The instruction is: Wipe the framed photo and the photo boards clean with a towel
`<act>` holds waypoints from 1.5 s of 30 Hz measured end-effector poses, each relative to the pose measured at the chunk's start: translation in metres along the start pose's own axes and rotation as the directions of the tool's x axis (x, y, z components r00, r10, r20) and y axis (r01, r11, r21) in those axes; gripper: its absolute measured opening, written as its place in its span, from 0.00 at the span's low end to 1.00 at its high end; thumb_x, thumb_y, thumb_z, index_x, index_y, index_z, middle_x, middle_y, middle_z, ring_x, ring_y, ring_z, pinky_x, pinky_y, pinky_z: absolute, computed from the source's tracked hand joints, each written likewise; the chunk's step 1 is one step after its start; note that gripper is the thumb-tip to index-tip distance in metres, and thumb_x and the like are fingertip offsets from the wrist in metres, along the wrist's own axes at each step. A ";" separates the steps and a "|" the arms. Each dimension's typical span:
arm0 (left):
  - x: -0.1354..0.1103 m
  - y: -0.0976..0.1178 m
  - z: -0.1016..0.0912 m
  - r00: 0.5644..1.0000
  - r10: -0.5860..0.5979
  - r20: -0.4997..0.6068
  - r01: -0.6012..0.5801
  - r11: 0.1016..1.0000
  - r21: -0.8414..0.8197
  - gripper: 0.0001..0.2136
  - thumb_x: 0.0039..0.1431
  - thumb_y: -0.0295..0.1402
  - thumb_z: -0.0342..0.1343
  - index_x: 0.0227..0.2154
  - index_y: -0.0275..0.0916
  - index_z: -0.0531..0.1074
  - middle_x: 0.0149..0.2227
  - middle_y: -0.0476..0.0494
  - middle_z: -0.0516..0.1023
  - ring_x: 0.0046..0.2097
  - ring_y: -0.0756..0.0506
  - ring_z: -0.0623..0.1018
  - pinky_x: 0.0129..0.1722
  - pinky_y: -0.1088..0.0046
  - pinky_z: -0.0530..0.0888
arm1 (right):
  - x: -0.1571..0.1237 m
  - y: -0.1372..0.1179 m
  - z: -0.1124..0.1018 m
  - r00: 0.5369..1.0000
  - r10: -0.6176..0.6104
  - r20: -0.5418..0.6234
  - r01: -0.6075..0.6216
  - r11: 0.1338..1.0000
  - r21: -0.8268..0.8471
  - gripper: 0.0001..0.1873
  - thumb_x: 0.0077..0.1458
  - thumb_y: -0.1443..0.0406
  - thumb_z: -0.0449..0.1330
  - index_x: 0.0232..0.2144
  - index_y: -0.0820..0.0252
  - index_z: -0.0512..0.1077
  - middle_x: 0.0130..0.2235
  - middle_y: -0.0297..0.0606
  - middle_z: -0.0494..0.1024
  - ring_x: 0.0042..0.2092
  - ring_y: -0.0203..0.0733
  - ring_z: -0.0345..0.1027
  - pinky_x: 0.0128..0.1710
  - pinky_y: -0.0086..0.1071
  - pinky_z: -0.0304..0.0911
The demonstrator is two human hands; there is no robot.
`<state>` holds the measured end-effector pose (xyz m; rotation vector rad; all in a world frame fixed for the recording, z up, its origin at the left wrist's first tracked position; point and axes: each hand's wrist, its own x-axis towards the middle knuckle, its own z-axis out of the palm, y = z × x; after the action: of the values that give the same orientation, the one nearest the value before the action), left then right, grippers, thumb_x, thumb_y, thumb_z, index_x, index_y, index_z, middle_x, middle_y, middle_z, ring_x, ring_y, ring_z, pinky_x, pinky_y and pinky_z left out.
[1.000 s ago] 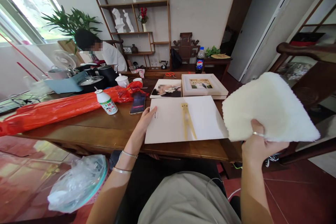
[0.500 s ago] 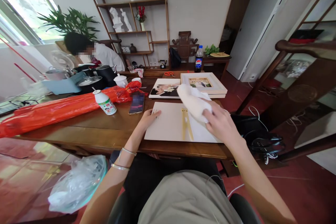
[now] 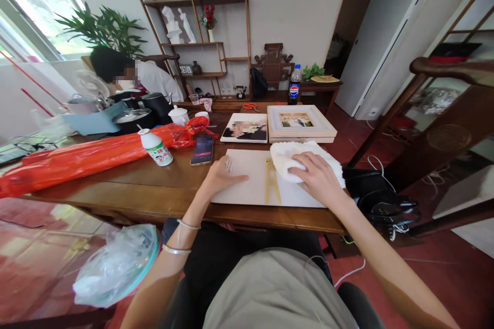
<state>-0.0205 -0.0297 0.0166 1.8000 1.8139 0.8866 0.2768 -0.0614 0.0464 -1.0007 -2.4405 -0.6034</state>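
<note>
A flat white panel [image 3: 250, 185], like the back of a picture or an album, lies at the table's front edge. Two yellow strips [image 3: 270, 182] run down its middle, closer together at the top. My left hand [image 3: 222, 177] rests at the panel's left edge, thumb stretched across the surface and apart from the fingers. Beside it, small dark writing [image 3: 229, 165] shows on the panel. My right hand [image 3: 318, 175] presses a bunched, fluffy white cloth [image 3: 283, 157] onto the right part of the panel, hiding its far right corner.
Behind the panel lie a photo print [image 3: 245, 128] and a white picture frame [image 3: 326, 126]. To the left are a phone [image 3: 201, 150], a white bottle [image 3: 156, 148] and a long red-wrapped bundle [image 3: 88, 159]. Orange scissors [image 3: 250, 107] and a cola bottle [image 3: 294, 85] stand farther back. A co-worker [image 3: 154, 77] sits at far left.
My right hand has brought the cloth down from above the panel and slightly right, spreading it on the surface. My left thumb has extended farther over the panel.
</note>
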 end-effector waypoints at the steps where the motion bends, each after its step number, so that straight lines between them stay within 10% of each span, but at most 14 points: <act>1: -0.001 0.001 -0.001 1.000 -0.003 0.007 0.002 0.998 0.063 0.44 0.30 0.52 0.67 0.52 0.34 0.65 0.52 0.33 0.71 0.54 0.35 0.70 0.52 0.63 0.66 | -0.005 0.003 0.001 0.998 0.013 0.056 -0.015 1.000 0.023 0.21 0.43 0.81 0.52 0.36 0.59 0.74 0.46 0.47 0.70 0.48 0.52 0.61 0.42 0.42 0.60; 23: -0.011 0.001 0.011 0.988 0.150 -0.033 -0.132 0.940 0.314 0.33 0.45 0.54 0.59 0.47 0.33 0.70 0.47 0.33 0.75 0.53 0.35 0.70 0.54 0.60 0.64 | -0.022 -0.003 0.017 0.975 0.148 0.168 -0.173 0.974 0.146 0.19 0.39 0.77 0.53 0.35 0.60 0.74 0.48 0.47 0.67 0.51 0.53 0.54 0.46 0.45 0.54; 29: 0.004 -0.019 0.019 0.900 0.436 0.021 -0.435 0.893 0.116 0.21 0.62 0.40 0.46 0.52 0.33 0.67 0.61 0.32 0.60 0.63 0.38 0.59 0.61 0.59 0.56 | -0.024 -0.003 0.016 0.978 0.143 0.149 -0.164 0.976 0.142 0.19 0.40 0.77 0.53 0.35 0.59 0.74 0.48 0.46 0.67 0.50 0.53 0.54 0.47 0.45 0.55; 45: 0.020 -0.027 0.022 0.918 0.395 0.036 -0.396 0.918 0.030 0.22 0.63 0.38 0.41 0.52 0.31 0.69 0.60 0.36 0.64 0.63 0.42 0.62 0.63 0.63 0.56 | 0.009 0.036 0.036 0.966 0.016 0.256 -0.074 0.973 0.217 0.19 0.47 0.77 0.53 0.41 0.63 0.73 0.59 0.51 0.64 0.62 0.54 0.53 0.57 0.50 0.55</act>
<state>-0.0258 -0.0058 -0.0151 2.2379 1.4772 0.9670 0.2891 -0.0144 0.0304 -1.0914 -2.6236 -0.1846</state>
